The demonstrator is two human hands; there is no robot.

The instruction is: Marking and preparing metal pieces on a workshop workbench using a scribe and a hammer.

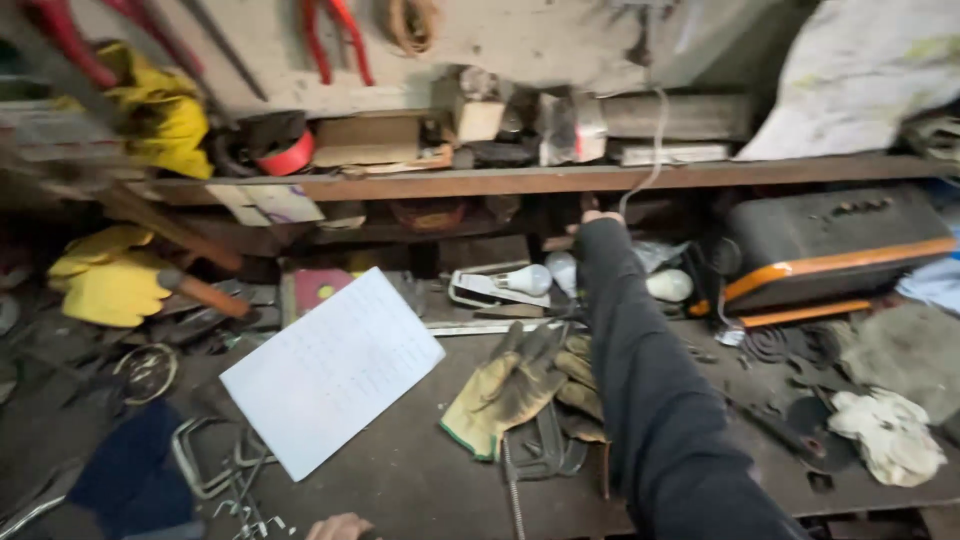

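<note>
A thin pale grey cord (655,140) hangs from the cluttered upper wall, runs down past the edge of the long rusty metal shelf (520,181) and ends just above the right hand (598,218). Its long axis is near vertical, with a slight bend where it crosses the shelf edge. The hand, at the end of a long black sleeve (640,370), is stretched far forward under the shelf. Only its back shows, so I cannot tell whether the fingers are closed, open, or touching the cord. The cord lies up and slightly right of the knuckles.

The left hand (340,527) barely enters at the bottom edge, far from the cord, its fingers hidden.

Beside the sleeve lie worn yellow leather work gloves (510,385), a white bulb (528,280) and a white lined paper sheet (335,368) on the dark steel workbench (420,480). A black case with orange trim (830,250) sits to the right.
</note>
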